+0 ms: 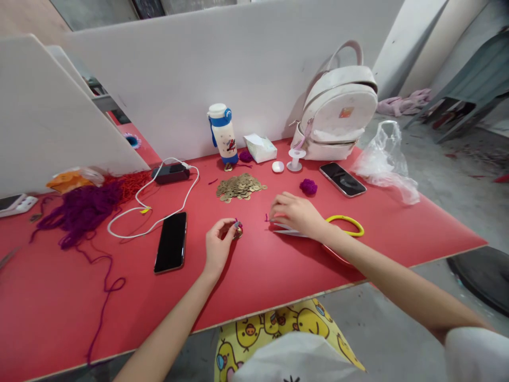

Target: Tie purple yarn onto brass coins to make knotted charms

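Note:
My left hand (219, 243) pinches a small bundle of brass coins with purple yarn (238, 232) just above the red table. To its right, my right hand (293, 213) is over the blades of the scissors (347, 219), its fingers pressed together beside a short bit of purple yarn (266, 217). Whether the fingers grip that bit is hard to make out. The scissors have a yellow and red handle, partly hidden under my right forearm. Beyond both hands lies a pile of brass coins (239, 186). A small purple yarn ball (308, 187) rests behind my right hand.
On the red table (254, 281) are a black phone (170, 242), a white cable (137, 199), purple yarn (85, 207), a bottle (223, 132), a tissue pack (261, 149), a white spool (295, 160), another phone (342, 179), a white backpack (336, 114) and a plastic bag (385, 162).

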`<state>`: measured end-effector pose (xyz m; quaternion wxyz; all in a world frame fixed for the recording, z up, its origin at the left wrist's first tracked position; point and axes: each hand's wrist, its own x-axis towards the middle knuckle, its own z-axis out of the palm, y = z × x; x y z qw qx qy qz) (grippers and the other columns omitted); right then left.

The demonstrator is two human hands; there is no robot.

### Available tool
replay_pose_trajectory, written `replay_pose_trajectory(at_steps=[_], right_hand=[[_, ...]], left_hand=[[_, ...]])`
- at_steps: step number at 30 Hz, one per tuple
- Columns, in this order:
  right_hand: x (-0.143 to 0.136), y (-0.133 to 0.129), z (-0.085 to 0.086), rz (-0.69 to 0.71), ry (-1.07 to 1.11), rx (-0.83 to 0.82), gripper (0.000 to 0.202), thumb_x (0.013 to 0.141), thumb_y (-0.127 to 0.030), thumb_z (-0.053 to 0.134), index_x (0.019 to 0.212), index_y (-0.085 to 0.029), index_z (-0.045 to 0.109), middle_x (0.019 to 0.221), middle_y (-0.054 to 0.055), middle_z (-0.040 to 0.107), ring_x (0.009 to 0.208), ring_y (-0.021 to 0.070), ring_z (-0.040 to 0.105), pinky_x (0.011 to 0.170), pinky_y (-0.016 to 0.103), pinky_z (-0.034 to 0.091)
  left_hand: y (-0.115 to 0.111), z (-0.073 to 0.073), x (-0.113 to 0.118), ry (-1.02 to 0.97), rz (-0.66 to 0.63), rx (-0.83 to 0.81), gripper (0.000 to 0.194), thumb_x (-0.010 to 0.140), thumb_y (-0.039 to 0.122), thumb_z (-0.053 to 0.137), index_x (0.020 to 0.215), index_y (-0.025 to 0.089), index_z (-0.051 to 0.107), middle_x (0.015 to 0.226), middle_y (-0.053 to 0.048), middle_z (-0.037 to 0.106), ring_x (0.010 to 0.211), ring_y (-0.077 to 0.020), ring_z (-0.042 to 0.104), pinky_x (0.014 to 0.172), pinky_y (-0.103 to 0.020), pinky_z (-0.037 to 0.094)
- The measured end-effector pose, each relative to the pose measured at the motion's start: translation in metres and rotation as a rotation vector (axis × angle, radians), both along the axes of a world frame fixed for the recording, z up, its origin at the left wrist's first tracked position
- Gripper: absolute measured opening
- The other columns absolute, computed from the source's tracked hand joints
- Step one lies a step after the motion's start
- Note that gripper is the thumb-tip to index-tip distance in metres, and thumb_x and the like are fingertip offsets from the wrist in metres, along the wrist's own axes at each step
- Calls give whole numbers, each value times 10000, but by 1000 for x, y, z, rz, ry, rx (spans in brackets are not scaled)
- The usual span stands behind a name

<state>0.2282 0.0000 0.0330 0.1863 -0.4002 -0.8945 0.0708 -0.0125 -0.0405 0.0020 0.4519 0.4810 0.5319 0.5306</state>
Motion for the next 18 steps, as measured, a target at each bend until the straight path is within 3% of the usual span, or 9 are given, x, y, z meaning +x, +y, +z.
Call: replay_pose_trajectory(at_steps=[3, 6, 14, 18], right_hand=[[1, 27, -5, 44, -73, 4, 140, 925, -245, 615, 859, -209, 733, 965, 58, 666, 905, 186, 551, 728, 265, 418], [-3, 38, -8, 119, -132, 9, 108, 910, -251, 638, 899, -221, 741, 991, 52, 671, 927, 192, 549, 743, 270, 412], [-10, 35, -9, 112, -186, 7, 145, 930, -245, 606, 891, -199, 738, 1008, 68, 683, 937, 193, 562, 731, 267, 407], [-16, 35, -2, 78, -212, -42, 147, 931, -199, 589, 892, -185, 731, 1017, 79, 690, 961, 197, 580, 705, 259, 396]], left_hand=[[-1, 0, -1, 15, -4, 4, 283, 751, 405, 733, 858, 150, 676, 737, -40, 695, 656, -155, 668, 643, -275, 577], [-1, -1, -2, 21, -10, -1, 275, 771, 402, 721, 875, 152, 676, 749, -40, 697, 670, -156, 669, 651, -272, 573], [0, -6, -3, 53, -35, 3, 239, 800, 379, 692, 881, 155, 676, 741, -34, 694, 676, -150, 661, 667, -263, 564], [0, -6, -3, 101, -62, 10, 213, 816, 350, 663, 892, 152, 679, 751, -43, 700, 687, -158, 668, 698, -283, 569]])
